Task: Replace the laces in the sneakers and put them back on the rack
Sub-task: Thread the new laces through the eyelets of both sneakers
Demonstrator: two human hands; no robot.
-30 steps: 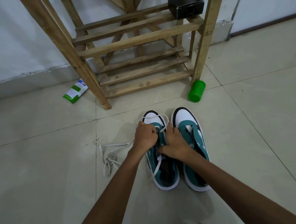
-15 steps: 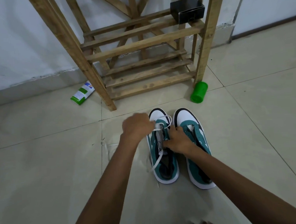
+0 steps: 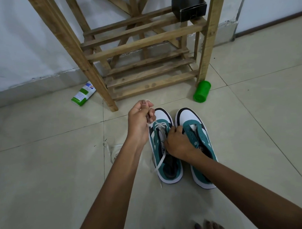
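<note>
- Our left hand [image 3: 138, 121] is clenched on the white lace [image 3: 160, 127], drawing it up and away from the left sneaker [image 3: 162, 148].
- Our right hand [image 3: 177, 143] presses on that sneaker's tongue and eyelets; whether it pinches lace we cannot tell.
- We judge lacing has just begun: only the toe eyelets are threaded, and the right sneaker [image 3: 197, 135] stands beside it unlaced.
- Next, we would cross each end into the following eyelets, evenly tensioned.
- Both sneakers sit on the floor before the wooden rack [image 3: 144, 46].
</note>
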